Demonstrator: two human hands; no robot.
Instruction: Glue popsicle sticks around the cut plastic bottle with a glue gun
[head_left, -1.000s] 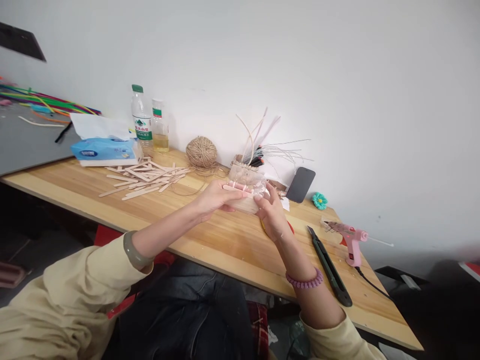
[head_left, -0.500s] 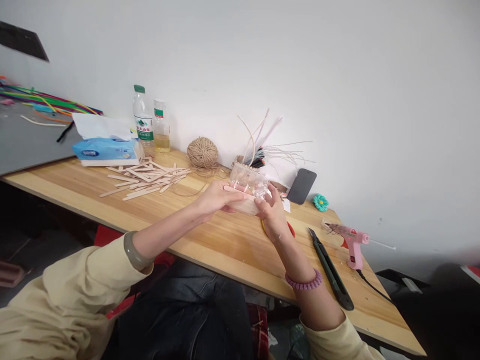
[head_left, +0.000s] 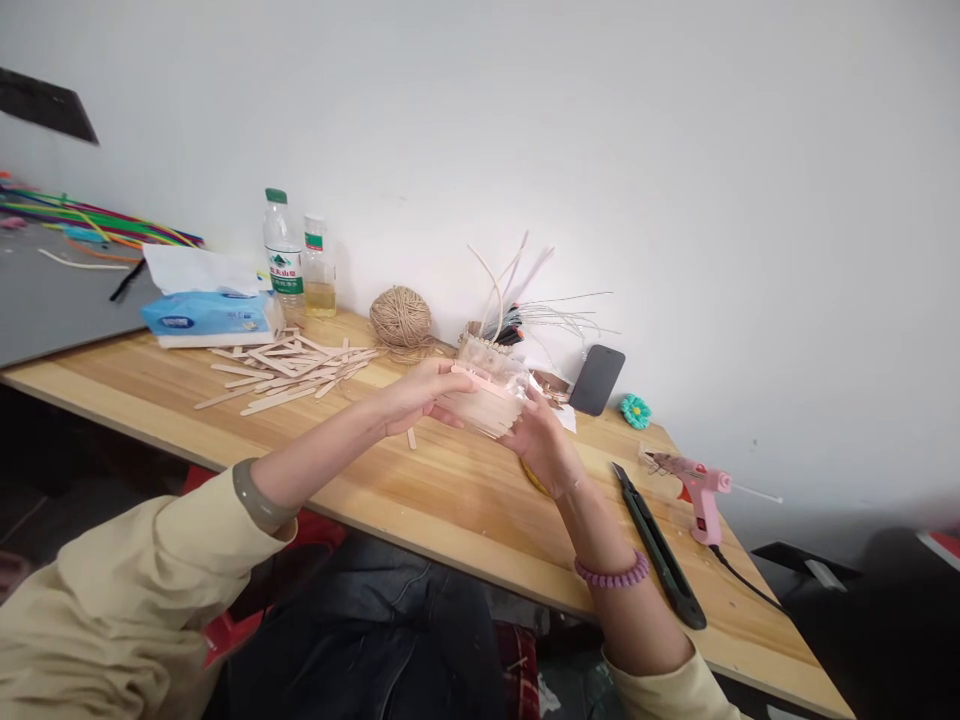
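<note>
Both my hands hold a small clear plastic cup (head_left: 484,395) clad with wooden craft sticks, a little above the wooden table (head_left: 420,480). My left hand (head_left: 420,393) grips its left side with fingers closed round it. My right hand (head_left: 541,445) cups it from below and the right, palm turned up. A pink strip runs along the cup's upper edge. One short stick (head_left: 411,438) lies on the table just under my left hand.
A pile of craft sticks (head_left: 289,368), a tissue pack (head_left: 210,312), two bottles (head_left: 283,250), a twine ball (head_left: 400,316) and a phone (head_left: 596,379) line the back. A utility knife (head_left: 658,550) and a pink glue gun (head_left: 697,490) lie at the right.
The stick-clad cup has been tilted and turned in my hands, my right hand rolling palm up beneath it. A short stick now shows on the table below my left hand.
</note>
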